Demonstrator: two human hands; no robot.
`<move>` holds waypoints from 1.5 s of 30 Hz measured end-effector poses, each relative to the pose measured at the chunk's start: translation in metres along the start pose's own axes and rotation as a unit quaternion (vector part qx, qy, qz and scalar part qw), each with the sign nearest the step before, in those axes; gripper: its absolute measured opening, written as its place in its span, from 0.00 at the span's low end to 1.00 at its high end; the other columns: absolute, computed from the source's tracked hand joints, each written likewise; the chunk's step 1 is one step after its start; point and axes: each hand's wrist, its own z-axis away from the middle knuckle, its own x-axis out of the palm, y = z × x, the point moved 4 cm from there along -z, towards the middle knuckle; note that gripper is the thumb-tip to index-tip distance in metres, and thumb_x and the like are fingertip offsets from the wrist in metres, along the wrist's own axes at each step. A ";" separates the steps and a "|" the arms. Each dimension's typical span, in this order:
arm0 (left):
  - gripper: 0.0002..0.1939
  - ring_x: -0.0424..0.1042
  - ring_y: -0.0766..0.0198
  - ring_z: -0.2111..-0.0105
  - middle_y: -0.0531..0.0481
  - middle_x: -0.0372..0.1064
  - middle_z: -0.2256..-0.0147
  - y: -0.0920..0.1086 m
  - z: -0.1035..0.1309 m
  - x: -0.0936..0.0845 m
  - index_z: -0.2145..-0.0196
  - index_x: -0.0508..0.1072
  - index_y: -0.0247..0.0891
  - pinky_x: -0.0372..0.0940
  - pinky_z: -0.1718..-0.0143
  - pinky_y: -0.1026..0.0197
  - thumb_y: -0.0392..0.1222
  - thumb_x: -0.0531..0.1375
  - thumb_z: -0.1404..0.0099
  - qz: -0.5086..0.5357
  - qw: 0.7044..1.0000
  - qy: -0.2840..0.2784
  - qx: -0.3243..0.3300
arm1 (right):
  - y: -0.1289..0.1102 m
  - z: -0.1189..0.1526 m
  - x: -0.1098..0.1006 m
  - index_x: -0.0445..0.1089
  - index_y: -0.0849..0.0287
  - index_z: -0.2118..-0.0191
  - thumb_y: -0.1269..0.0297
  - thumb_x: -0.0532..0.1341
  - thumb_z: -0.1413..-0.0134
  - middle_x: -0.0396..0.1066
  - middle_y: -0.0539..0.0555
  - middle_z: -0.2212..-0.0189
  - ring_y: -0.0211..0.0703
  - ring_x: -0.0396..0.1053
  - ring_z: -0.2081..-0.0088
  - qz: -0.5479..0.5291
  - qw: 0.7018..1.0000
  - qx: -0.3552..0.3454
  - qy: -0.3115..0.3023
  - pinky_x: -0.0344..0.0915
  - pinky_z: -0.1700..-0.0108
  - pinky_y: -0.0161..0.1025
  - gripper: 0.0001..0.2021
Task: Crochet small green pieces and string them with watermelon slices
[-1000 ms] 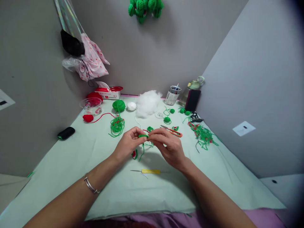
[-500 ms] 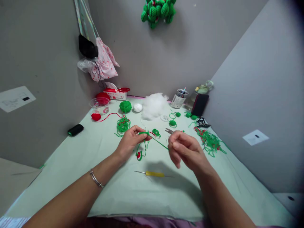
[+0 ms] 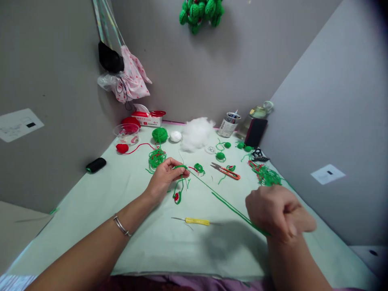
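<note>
My left hand (image 3: 166, 178) pinches a small green crocheted piece (image 3: 181, 166) between thumb and fingers, above the table. From it a green yarn strand (image 3: 232, 205) stretches taut, down to the right, to my right hand (image 3: 280, 210). That hand is closed and turned over, a little blurred, with the yarn running under it; whether it also grips a needle is hidden. Below the left hand lies a small red, white and green crocheted piece (image 3: 177, 197). A yellow-handled crochet hook (image 3: 197, 221) rests nearer to me.
Orange-handled thread snips (image 3: 228, 173) lie beyond the strand. Tangled green yarn (image 3: 266, 174) is at the right, and another heap (image 3: 157, 157) at the left. White stuffing (image 3: 197, 135), a green yarn ball (image 3: 160, 135), a can of pens (image 3: 228, 125) and a phone (image 3: 256, 132) stand along the back.
My right hand has moved right and toward me, drawing the green strand out longer. The snips are now uncovered. My left hand has stayed nearly in place.
</note>
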 end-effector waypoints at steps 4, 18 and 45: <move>0.12 0.79 0.64 0.66 0.53 0.77 0.70 0.001 -0.001 -0.002 0.66 0.70 0.37 0.70 0.54 0.57 0.40 0.70 0.41 -0.004 1.000 0.013 -0.002 | -0.007 0.004 0.005 0.63 0.55 0.78 0.61 0.60 0.36 0.60 0.46 0.92 0.32 0.59 0.91 -0.005 0.998 0.032 -0.045 0.60 0.84 0.28 0.18; 0.07 0.74 0.63 0.63 0.52 0.75 0.66 0.004 0.011 0.017 0.67 0.76 0.41 0.67 0.57 0.60 0.42 0.70 0.41 -0.101 0.992 -0.068 0.034 | 0.054 -0.037 -0.031 0.75 0.59 0.59 0.56 0.67 0.42 0.60 0.44 0.78 0.33 0.57 0.76 0.389 0.847 0.186 0.312 0.55 0.73 0.33 0.12; 0.06 0.74 0.61 0.58 0.50 0.75 0.62 0.000 0.012 0.020 0.64 0.78 0.43 0.67 0.51 0.59 0.41 0.69 0.40 -0.129 0.986 -0.103 0.020 | 0.026 -0.027 -0.031 0.78 0.53 0.59 0.69 0.60 0.34 0.72 0.54 0.64 0.41 0.71 0.63 0.653 0.723 0.060 0.218 0.66 0.64 0.38 0.09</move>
